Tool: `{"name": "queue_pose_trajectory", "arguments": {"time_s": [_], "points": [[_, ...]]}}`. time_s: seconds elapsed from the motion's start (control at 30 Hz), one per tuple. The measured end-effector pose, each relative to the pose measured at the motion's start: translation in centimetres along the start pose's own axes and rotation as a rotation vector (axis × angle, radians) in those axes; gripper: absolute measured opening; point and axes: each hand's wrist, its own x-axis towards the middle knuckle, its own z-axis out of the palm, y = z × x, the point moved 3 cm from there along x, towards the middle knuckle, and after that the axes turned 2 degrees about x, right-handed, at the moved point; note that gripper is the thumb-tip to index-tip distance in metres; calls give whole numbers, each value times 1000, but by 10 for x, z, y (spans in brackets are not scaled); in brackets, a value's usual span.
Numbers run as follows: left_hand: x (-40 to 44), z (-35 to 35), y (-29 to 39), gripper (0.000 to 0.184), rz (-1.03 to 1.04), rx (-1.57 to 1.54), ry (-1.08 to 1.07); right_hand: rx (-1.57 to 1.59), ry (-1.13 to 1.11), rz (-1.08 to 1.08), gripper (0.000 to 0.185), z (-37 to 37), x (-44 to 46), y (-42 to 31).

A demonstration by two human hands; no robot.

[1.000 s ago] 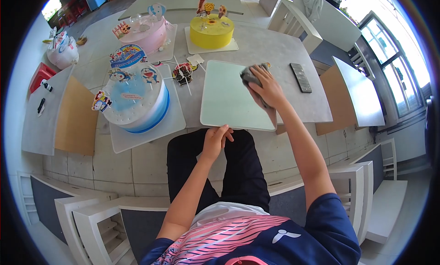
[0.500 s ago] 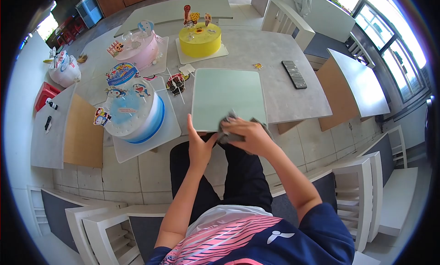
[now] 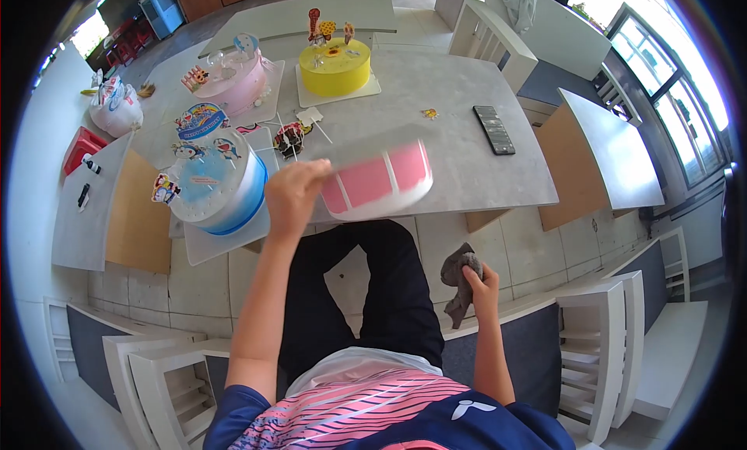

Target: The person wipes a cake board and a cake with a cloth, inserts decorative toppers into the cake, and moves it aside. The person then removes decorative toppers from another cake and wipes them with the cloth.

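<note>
My left hand [image 3: 296,192] is closed on the left edge of a square board [image 3: 364,187], tilted above the table's near edge. The board's pink face with white bands shows, smeared by motion. To the right and lower, my right hand [image 3: 481,287] grips a crumpled grey cloth [image 3: 461,279], hanging clear of the table. Left of my left hand stands a blue and white cake [image 3: 214,187] with cartoon toppers on a white board. Behind the tilted board lie a dark, colourful bundle of topper sticks [image 3: 289,140] and a small white card [image 3: 310,115].
On the grey table [image 3: 467,182] stand a yellow cake [image 3: 334,70] and a pink cake [image 3: 237,88]. A black phone [image 3: 494,129] and a small yellow topper [image 3: 429,114] lie at the right. A white-framed bench [image 3: 498,353] is behind me; a side table [image 3: 611,150] stands right.
The board, earlier lying flat with its pale green face up, is now lifted and tilted, pink face showing. My right hand has moved away from it, down and right, with the cloth.
</note>
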Motion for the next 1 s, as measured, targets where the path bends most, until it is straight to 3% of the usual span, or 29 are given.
{"name": "queue_pose_trajectory", "arguments": {"time_s": [0.07,0.2,0.27,0.3,0.37,0.5,0.57,0.7,0.73,0.77,0.8,0.83,0.9,0.93,1.0], "points": [[14,-6,-15,20,-637,-332,-105,8,11,23,20,4,5,-1],[15,-5,-37,25,-840,-493,-58,10,-37,5,20,18,10,-5],[-8,18,-53,27,-1166,-876,0,-3,-54,-18,20,23,11,-7],[-12,24,-51,27,-1165,-875,2,-3,-55,-20,20,23,12,-6],[-33,41,-38,26,-1468,-1180,96,3,-57,-25,19,22,13,-5],[-90,84,-31,27,-1490,-1196,189,33,24,-30,18,20,15,-7],[-115,97,-23,29,-1566,-1195,112,48,73,-95,19,22,22,-25],[-122,90,0,34,-1527,-1132,-52,-74,28,-272,19,34,50,-77],[-122,86,0,34,-1528,-1134,-51,-114,-46,-301,21,46,54,-92],[-122,82,-3,35,-1453,-1006,-238,-153,-122,-332,25,60,61,-102],[-122,78,-5,38,-1368,-870,-415,-283,-215,-456,29,77,69,-106],[-121,76,-8,38,-1371,-868,-410,-412,-310,-580,33,97,75,-112],[-118,75,-13,40,-1312,-685,-593,-636,-581,-848,42,147,81,-111],[-113,72,-13,40,-1316,-684,-586,-636,-587,-852,42,164,86,-105],[-105,68,-15,45,-1233,-469,-739,-915,-638,-1057,44,194,92,-95]]}}
